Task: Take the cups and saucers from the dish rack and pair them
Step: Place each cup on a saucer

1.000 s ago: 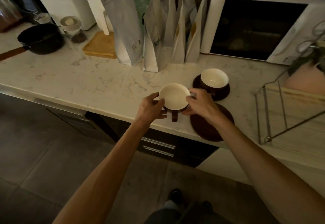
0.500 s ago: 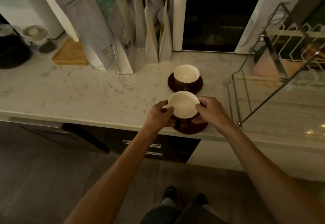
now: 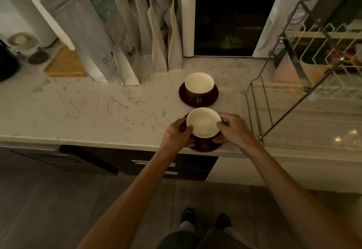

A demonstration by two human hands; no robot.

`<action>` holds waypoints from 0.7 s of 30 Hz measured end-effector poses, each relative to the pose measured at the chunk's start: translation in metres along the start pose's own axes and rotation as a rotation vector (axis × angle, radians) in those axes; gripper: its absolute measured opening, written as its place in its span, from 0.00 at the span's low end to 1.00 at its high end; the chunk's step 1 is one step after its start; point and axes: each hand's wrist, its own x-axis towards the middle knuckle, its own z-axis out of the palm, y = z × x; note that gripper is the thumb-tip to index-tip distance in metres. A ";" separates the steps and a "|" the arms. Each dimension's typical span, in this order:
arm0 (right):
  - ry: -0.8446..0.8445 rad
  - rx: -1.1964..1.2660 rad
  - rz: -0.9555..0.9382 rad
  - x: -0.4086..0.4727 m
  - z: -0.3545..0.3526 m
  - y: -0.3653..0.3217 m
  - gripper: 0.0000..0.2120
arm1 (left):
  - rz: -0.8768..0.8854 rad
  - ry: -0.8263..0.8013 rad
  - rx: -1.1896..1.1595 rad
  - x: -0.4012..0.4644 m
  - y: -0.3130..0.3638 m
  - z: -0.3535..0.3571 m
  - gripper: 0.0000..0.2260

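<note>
Both hands grip the near cup (image 3: 203, 125), the left hand (image 3: 176, 133) on its 9 o'clock side and the right hand (image 3: 233, 129) on its 3 o'clock side. It sits on a dark saucer (image 3: 207, 148) at the front edge of the marble worktop (image 3: 98, 107); its cream inside holds nothing. At 12 o'clock from it, just beside, a second cup (image 3: 199, 86) stands empty on its own saucer (image 3: 212, 97). The wire dish rack (image 3: 305, 84) lies at 3 o'clock, cut off by the frame edge; what is on its upper tier is too dim to tell. Fingers hide much of the near saucer.
</note>
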 end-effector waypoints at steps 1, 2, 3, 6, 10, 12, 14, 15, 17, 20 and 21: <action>0.000 -0.001 0.004 0.000 0.000 0.000 0.19 | 0.000 -0.001 0.003 0.000 0.000 0.000 0.21; 0.000 -0.001 0.009 0.000 0.000 0.000 0.19 | -0.001 -0.001 0.002 0.000 -0.001 0.000 0.21; 0.000 0.001 0.012 0.000 0.001 0.000 0.19 | -0.002 -0.001 -0.002 0.001 -0.001 0.000 0.21; -0.007 0.006 0.011 0.001 0.001 0.001 0.18 | -0.009 -0.009 -0.013 0.002 -0.001 -0.001 0.21; -0.021 0.025 0.011 0.003 0.001 0.002 0.18 | -0.030 -0.008 -0.027 0.004 -0.001 -0.001 0.21; -0.031 0.050 0.021 0.005 0.001 0.004 0.19 | -0.039 -0.006 -0.024 0.004 -0.001 0.000 0.21; -0.054 0.088 0.039 0.005 0.000 0.005 0.20 | -0.047 -0.008 -0.022 0.005 -0.002 0.000 0.21; -0.065 0.096 0.043 0.005 -0.001 0.006 0.20 | -0.045 -0.007 -0.008 0.005 -0.002 -0.001 0.21; -0.070 0.077 0.039 0.005 -0.003 0.008 0.20 | -0.021 0.006 0.054 0.006 -0.005 -0.003 0.21; 0.029 -0.064 -0.004 0.005 -0.006 0.013 0.21 | 0.045 0.070 0.146 0.008 -0.011 -0.008 0.21; 0.089 -0.129 -0.019 0.005 -0.007 0.015 0.21 | 0.062 0.106 0.183 0.009 -0.014 -0.010 0.22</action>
